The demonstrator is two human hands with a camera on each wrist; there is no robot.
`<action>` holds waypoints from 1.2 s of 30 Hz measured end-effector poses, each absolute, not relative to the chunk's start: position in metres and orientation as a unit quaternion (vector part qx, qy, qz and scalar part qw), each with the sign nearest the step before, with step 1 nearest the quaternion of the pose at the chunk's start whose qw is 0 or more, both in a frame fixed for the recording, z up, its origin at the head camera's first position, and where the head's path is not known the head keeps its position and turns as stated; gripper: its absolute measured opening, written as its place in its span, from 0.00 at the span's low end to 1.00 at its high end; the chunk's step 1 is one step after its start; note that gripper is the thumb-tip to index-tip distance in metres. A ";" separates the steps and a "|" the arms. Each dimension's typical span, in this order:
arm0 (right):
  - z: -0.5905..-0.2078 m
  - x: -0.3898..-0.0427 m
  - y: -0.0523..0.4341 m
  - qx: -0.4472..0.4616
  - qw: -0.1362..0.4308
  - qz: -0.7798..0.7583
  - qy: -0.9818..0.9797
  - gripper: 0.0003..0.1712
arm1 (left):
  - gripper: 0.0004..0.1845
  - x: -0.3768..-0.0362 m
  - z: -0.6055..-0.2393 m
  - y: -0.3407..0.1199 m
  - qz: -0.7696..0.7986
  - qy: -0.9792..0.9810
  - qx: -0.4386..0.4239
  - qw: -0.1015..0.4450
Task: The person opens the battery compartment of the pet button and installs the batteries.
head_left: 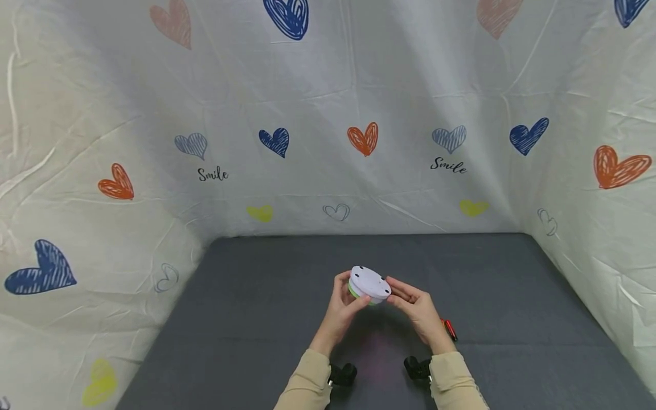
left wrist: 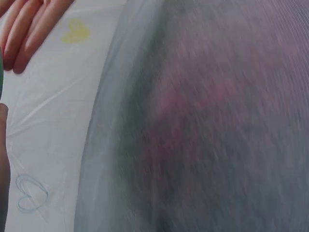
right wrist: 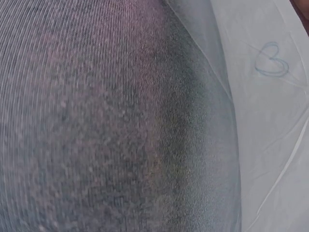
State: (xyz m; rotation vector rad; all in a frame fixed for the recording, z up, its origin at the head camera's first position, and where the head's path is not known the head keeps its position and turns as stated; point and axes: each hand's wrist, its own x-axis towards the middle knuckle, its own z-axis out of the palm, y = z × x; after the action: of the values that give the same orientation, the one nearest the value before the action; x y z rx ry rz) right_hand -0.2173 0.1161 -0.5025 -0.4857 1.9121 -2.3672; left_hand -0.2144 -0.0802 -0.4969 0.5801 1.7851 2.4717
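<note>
A round white disc-shaped object with small dark spots near its edge and a green band around its lower side is held up over the dark tabletop, its white face tilted upward. My left hand grips its left side, thumb across the near edge and fingers behind. On the other side my right hand pinches the right edge between thumb and fingertips. In the left wrist view, fingers show at the upper left beside a sliver of the green band. The right wrist view catches only a corner of a hand.
Small red and black cylinders lie on the dark grey tabletop just beyond my right wrist, partly hidden by it. A white sheet printed with hearts encloses the back and sides. Black wrist-worn devices hang inside both sleeves.
</note>
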 end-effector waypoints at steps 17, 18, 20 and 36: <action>-0.504 -0.217 0.114 -0.175 0.061 -0.763 0.619 0.30 | 0.44 -0.213 -0.506 -0.106 0.733 0.652 0.188 0.039; -0.504 -0.217 0.114 -0.177 0.063 -0.762 0.620 0.30 | 0.45 -0.213 -0.507 -0.106 0.730 0.656 0.188 0.038; -0.504 -0.217 0.114 -0.180 0.066 -0.761 0.620 0.31 | 0.46 -0.213 -0.508 -0.107 0.726 0.660 0.190 0.036; -0.499 -0.215 0.119 -0.209 0.105 -0.745 0.625 0.34 | 0.51 -0.198 -0.484 -0.104 0.642 0.738 0.209 0.000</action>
State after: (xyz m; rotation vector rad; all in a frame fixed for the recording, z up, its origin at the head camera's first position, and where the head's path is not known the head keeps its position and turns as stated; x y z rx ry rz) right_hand -0.2150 0.1192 -0.4993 -0.6172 1.8416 -2.1941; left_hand -0.1978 -0.1039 -0.4841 0.6560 2.3171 2.0162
